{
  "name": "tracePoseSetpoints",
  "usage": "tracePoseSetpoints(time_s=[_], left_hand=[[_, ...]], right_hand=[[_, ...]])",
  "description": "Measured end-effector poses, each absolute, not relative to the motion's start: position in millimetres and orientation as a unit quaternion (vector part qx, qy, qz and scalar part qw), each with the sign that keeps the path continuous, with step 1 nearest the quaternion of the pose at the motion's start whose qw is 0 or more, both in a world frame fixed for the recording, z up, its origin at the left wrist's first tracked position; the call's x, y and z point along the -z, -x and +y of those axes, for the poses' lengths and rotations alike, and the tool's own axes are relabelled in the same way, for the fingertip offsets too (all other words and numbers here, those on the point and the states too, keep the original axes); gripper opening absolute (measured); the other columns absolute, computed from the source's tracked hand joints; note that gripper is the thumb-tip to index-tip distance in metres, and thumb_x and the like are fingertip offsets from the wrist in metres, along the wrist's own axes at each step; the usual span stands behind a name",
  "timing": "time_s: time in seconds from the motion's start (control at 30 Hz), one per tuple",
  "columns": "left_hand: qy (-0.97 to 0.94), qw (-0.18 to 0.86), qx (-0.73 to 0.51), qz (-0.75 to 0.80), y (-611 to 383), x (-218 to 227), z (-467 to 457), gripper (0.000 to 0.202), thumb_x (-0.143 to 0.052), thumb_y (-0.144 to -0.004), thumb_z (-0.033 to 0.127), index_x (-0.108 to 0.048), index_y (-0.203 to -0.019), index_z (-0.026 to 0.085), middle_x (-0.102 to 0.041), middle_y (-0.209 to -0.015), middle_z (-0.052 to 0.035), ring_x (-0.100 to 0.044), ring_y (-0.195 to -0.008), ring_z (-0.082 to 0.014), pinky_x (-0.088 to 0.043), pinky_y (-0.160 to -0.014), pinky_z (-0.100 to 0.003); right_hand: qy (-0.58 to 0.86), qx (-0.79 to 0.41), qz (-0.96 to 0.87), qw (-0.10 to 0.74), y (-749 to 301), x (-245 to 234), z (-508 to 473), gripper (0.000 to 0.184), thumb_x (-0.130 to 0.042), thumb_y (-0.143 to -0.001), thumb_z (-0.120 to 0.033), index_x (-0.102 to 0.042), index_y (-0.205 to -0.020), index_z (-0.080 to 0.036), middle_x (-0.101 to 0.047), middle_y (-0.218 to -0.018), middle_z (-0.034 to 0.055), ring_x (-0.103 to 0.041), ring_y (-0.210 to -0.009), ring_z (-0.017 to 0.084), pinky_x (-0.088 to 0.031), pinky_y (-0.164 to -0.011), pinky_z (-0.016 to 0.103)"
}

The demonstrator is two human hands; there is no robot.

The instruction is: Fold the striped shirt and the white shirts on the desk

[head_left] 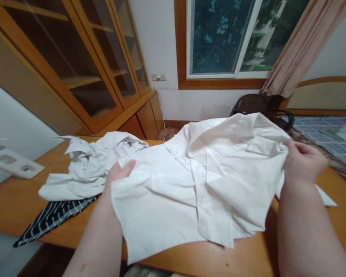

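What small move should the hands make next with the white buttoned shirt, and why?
Probably the right hand should pull its side of the white shirt gently outward to straighten the cloth: that side is bunched into deep folds at the fingers, while the part near the left hand looks smoother.

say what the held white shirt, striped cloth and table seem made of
White shirt: matte woven fabric, perhaps cotton or a blend, given its crisp creases.
Striped cloth: thin, soft-looking fabric, fibre unclear; its tip droops limply.
Table: probably varnished wood or veneer, from its smooth, orange-brown, faintly shiny top.
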State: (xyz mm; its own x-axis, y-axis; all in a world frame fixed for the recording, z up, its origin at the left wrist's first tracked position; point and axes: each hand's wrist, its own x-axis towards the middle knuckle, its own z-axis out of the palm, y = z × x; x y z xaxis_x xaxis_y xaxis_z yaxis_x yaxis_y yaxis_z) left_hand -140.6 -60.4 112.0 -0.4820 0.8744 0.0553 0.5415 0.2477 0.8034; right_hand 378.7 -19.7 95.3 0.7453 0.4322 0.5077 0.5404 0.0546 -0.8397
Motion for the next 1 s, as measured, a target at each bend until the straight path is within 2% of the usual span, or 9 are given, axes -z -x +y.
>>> tracePoseSetpoints(time_s=[0.17, 0.27, 0.37, 0.47, 0.6, 0.7, 0.77, 0.83, 1.0], left_hand=[[-0.437, 0.038, -0.368, 0.82, 182, -132, -81, 0.044, -0.047, -0.085, 0.052, -0.061, -0.111, 0.019, -0.065, -0.113, -0.0156, -0.056, -0.115, -0.0332, -0.046, -0.093, -0.043], [-0.445, 0.042, -0.233, 0.864, 186, -130, -79, 0.05, -0.039, -0.088, 0.05, -0.061, -0.108, 0.01, -0.064, -0.108, -0.0222, -0.057, -0.111, -0.039, -0.047, -0.09, -0.048], [-0.457, 0.035, -0.131, 0.879, 172, -120, -75, 0.055, -0.047, -0.085, 0.041, -0.055, -0.113, -0.005, -0.057, -0.116, -0.0299, -0.052, -0.116, -0.0424, -0.043, -0.093, -0.051], [-0.516, 0.001, -0.179, 0.837, 134, -103, -81, 0.063, -0.051, -0.083, 0.039, -0.043, -0.13, -0.003, -0.043, -0.136, -0.0296, -0.036, -0.131, -0.0397, -0.033, -0.104, -0.051], [-0.599, 0.156, -0.273, 0.736, 60, -76, -99, 0.074, -0.061, -0.076, 0.037, -0.035, -0.14, 0.01, -0.019, -0.153, -0.0207, -0.016, -0.142, -0.0327, -0.019, -0.114, -0.047], [-0.543, 0.431, -0.303, 0.654, 13, -57, -109, 0.086, -0.071, -0.067, 0.032, -0.032, -0.142, 0.013, -0.024, -0.152, -0.0195, -0.022, -0.141, -0.0312, -0.024, -0.112, -0.043], [-0.425, 0.593, -0.357, 0.583, -8, -47, -111, 0.086, -0.07, -0.069, 0.033, -0.028, -0.143, 0.016, -0.038, -0.146, -0.0187, -0.041, -0.132, -0.0296, -0.037, -0.105, -0.04], [-0.319, 0.647, -0.429, 0.544, -20, -40, -109, 0.085, -0.071, -0.068, 0.032, -0.028, -0.141, 0.02, -0.048, -0.139, -0.0163, -0.052, -0.122, -0.0272, -0.044, -0.098, -0.038], [-0.303, 0.689, -0.479, 0.451, -32, -40, -90, 0.072, -0.078, -0.06, 0.028, -0.05, -0.125, 0.016, -0.062, -0.122, -0.0156, -0.061, -0.109, -0.0296, -0.048, -0.092, -0.042]], right_hand=[[0.76, 0.056, -0.317, 0.564, -429, -98, -34, 0.045, -0.055, -0.078, -0.046, -0.069, -0.105, -0.013, -0.067, -0.095, 0.0216, -0.064, -0.079, 0.031, -0.046, -0.064, 0.043], [0.846, -0.02, -0.377, 0.376, -419, -102, -34, 0.038, -0.056, -0.078, -0.046, -0.07, -0.097, -0.017, -0.068, -0.091, 0.019, -0.064, -0.083, 0.033, -0.046, -0.068, 0.044], [0.857, -0.108, -0.468, 0.187, -392, -106, -25, 0.037, -0.061, -0.075, -0.044, -0.069, -0.097, -0.015, -0.068, -0.096, 0.0188, -0.063, -0.088, 0.034, -0.046, -0.073, 0.043], [0.789, -0.159, -0.578, 0.135, -348, -105, -21, 0.039, -0.059, -0.078, -0.043, -0.067, -0.101, -0.014, -0.068, -0.106, 0.016, -0.062, -0.094, 0.03, -0.045, -0.081, 0.038], [0.646, -0.284, -0.703, 0.088, -268, -86, -34, 0.048, -0.059, -0.078, -0.05, -0.064, -0.113, -0.017, -0.066, -0.115, 0.013, -0.063, -0.096, 0.025, -0.046, -0.082, 0.032], [0.605, -0.317, -0.729, 0.05, -216, -62, -48, 0.074, -0.071, -0.068, -0.043, -0.05, -0.133, -0.013, -0.061, -0.122, 0.0165, -0.061, -0.103, 0.027, -0.044, -0.085, 0.032], [0.61, -0.287, -0.737, 0.049, -197, -50, -52, 0.062, -0.069, -0.066, -0.026, -0.056, -0.125, -0.01, -0.063, -0.119, 0.0179, -0.06, -0.105, 0.028, -0.043, -0.087, 0.033], [0.613, -0.282, -0.733, 0.087, -192, -45, -52, 0.04, -0.058, -0.069, -0.016, -0.066, -0.108, -0.011, -0.068, -0.107, 0.015, -0.062, -0.098, 0.026, -0.043, -0.085, 0.033], [0.508, -0.444, -0.65, 0.349, -210, -66, -48, 0.018, -0.053, -0.068, -0.025, -0.064, -0.081, -0.019, -0.068, -0.075, 0.002, -0.06, -0.068, 0.018, -0.044, -0.064, 0.028]])
